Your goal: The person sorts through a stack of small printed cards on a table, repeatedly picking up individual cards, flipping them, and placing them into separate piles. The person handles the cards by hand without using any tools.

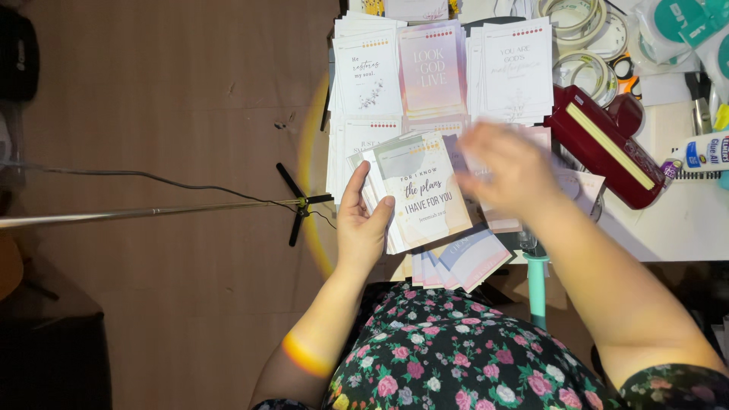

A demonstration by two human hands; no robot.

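My left hand point(363, 220) holds a fanned stack of printed cards point(420, 190) by its left edge, thumb on the top card, which is white with a pastel band. My right hand point(510, 168) hovers over the right side of that stack, blurred by motion; whether it pinches a card I cannot tell. Under the held stack lie more pastel cards point(467, 258) at the table's front edge. Further back stand three piles of cards: a white one point(367, 72), a pink one point(431, 68) and another white one point(518, 64).
A dark red stapler-like tool point(607, 144) lies right of my right hand. Tape rolls point(588, 45) sit at the back right, a glue bottle point(702, 150) at the far right. A light stand's pole point(152, 212) crosses the wooden floor on the left.
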